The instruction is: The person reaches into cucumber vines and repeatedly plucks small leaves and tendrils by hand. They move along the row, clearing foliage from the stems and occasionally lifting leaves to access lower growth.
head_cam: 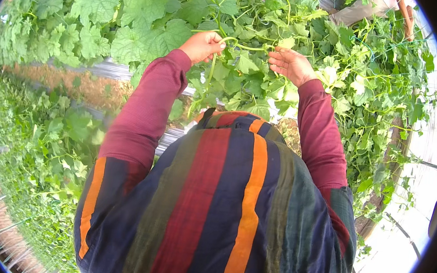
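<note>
My left hand (202,47) pinches a pale green vine stem (212,71) between thumb and fingers. The stem bends over at the fingertips, and a thin length of vine (250,48) stretches sideways toward my right hand (291,64). The right fingertips are at a knotted node (267,47) of that vine, palm partly turned up; whether they grip it is not clear. Broad lobed leaves (170,39) hang beside my left hand. Smaller leaves (246,62) fill the space between and below both hands.
A person (364,10) in light trousers is among the plants at the upper right. Green twine (372,52) runs through the foliage there. Silvery plastic mulch (108,68) and brown soil (69,82) lie at the left, with another plant row (47,151) beyond.
</note>
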`<state>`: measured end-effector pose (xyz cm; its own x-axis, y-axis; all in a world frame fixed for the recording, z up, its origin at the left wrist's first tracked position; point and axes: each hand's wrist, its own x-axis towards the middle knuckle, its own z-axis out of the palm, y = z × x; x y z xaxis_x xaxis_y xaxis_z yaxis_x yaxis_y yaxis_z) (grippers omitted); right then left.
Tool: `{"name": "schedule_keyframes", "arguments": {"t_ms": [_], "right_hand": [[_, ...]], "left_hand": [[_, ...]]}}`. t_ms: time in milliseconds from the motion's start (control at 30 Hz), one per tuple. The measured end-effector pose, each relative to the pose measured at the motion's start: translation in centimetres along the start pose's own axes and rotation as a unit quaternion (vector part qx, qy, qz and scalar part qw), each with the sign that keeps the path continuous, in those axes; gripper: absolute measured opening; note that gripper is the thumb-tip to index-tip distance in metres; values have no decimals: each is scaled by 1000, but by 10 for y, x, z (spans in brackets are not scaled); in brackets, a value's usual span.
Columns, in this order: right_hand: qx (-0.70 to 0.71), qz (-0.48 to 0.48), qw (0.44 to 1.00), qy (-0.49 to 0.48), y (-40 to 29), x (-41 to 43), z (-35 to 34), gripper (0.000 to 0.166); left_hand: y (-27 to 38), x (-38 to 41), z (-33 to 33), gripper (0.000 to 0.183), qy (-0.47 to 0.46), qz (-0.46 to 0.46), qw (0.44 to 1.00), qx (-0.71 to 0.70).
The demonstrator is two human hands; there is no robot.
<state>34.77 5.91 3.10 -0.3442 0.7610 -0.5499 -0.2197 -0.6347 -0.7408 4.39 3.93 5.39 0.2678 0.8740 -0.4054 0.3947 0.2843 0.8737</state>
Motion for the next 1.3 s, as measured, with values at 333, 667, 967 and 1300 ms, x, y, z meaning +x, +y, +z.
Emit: {"name": "schedule_keyframes", "arguments": {"t_ms": [333, 667, 967, 1300], "right_hand": [[-283, -115, 952, -23, 61, -14, 62, 30], [-174, -293, 939, 40, 5, -6, 87, 17], [-324, -409, 843, 132, -45, 2, 81, 19], [-492, -480, 698, 202, -18, 2, 68, 16]], "left_hand": [[-14, 12, 42, 26, -121, -51, 971, -200], [63, 25, 36, 36, -40, 23, 990, -137], [104, 33, 28, 38, -63, 79, 982, -158], [89, 26, 36, 31, -141, 37, 970, -194]]}}
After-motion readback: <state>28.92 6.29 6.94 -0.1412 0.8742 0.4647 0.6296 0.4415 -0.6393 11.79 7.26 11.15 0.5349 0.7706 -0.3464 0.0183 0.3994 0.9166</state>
